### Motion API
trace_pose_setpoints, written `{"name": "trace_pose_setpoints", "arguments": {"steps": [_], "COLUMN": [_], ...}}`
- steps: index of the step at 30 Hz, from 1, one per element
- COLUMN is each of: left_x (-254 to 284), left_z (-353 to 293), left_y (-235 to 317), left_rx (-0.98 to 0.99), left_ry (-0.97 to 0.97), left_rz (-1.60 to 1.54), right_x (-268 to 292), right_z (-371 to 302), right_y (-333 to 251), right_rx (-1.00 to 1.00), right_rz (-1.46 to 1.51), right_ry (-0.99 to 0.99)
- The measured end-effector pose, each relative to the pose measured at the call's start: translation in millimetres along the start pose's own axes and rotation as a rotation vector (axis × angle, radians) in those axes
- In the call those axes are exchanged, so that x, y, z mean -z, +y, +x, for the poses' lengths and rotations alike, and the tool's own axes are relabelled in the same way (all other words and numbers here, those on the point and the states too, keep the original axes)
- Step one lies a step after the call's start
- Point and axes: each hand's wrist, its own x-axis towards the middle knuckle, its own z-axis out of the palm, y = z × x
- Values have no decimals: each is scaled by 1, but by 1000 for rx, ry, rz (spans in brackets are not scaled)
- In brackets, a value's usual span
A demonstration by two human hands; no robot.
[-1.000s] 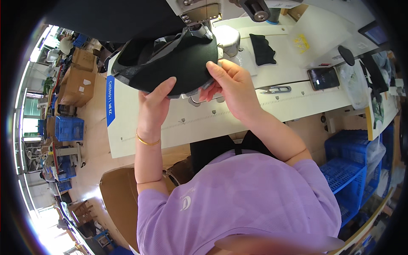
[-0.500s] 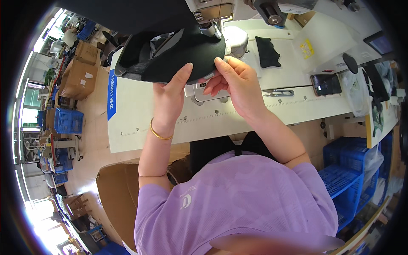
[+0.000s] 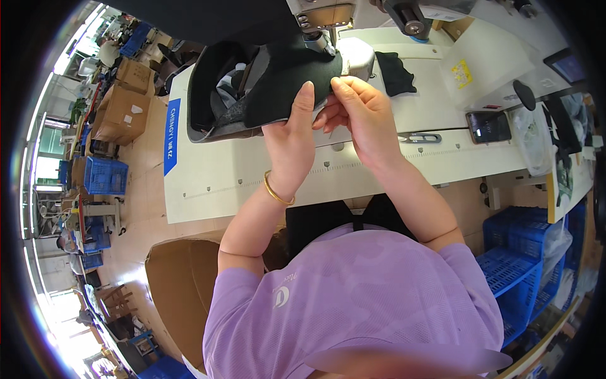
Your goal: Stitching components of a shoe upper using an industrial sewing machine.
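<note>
The left hand (image 3: 293, 142) rises from the lower centre of the frame, wrist bent, a gold bangle (image 3: 278, 189) on the wrist. Its grip is pressed flat, thumb extended upward against the black fabric piece (image 3: 278, 85). The right hand (image 3: 360, 117) enters from the right; its grip is pinching the fabric's right edge between thumb and fingertips. The fabric sits in the upper centre of the frame, directly below the sewing machine head (image 3: 328, 16).

A brown cardboard box (image 3: 173, 290) stands open at lower left; its contents cannot be determined. Blue plastic crates (image 3: 524, 259) occupy the lower right.

The pale surface (image 3: 240, 170) carries thread snips (image 3: 420, 137), a dark phone (image 3: 489, 126) and a small black fabric scrap (image 3: 394, 72) at the upper right. Stacked cartons (image 3: 123, 104) stand on the floor at upper left.
</note>
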Motion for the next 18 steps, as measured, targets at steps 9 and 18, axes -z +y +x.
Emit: {"name": "trace_pose_setpoints", "arguments": {"steps": [9, 18], "left_x": [-25, -10], "left_z": [-3, -43], "left_y": [6, 4], "left_rx": [54, -249], "left_ry": [67, -137], "left_rz": [-133, 506], "right_x": [0, 5], "right_z": [2, -2], "right_y": [4, -3], "right_rx": [17, 25], "right_rz": [1, -62], "right_ry": [-5, 33]}}
